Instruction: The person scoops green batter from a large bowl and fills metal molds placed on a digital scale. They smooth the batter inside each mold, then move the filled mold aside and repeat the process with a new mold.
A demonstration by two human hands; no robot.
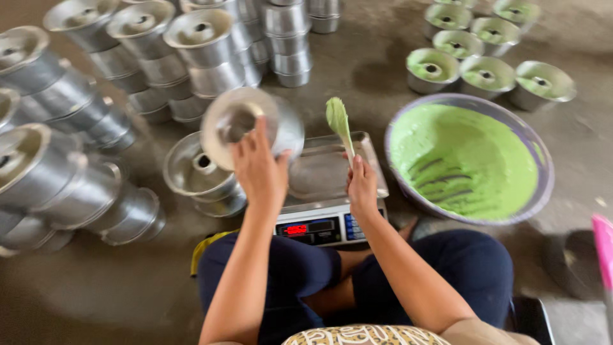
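Left hand: the left hand is closed around the rim of a metal tube mould, fingers curled over its near edge, holding it tilted in the air with the open mouth toward the camera. The mould is motion-blurred.

Right hand: the right hand pinches the handle of a spatula between thumb and fingers. The blade is coated in green batter.

Spatula axis: its long axis runs from the hand up toward 12 o'clock, blade end leaning slightly toward 11.

Scale: a digital scale with a steel tray sits just ahead of the person's knees, between the 2 hands. Its tray is bare.

Key relation: the held mould lies at 10 o'clock from the scale tray, partly over its left corner. The left hand is the nearer to it and already has it; the spatula blade stands at about 3 o'clock from the mould, close but apart.

Batter bowl: a large bowl of green batter rests on the floor at 3 o'clock from the right hand, beside the scale.

Filled moulds: 7 or so filled moulds stand at 1 o'clock, beyond the bowl.

Empty moulds: stacked empty moulds crowd from 9 to 12 o'clock; 1 loose mould sits directly under the held one.
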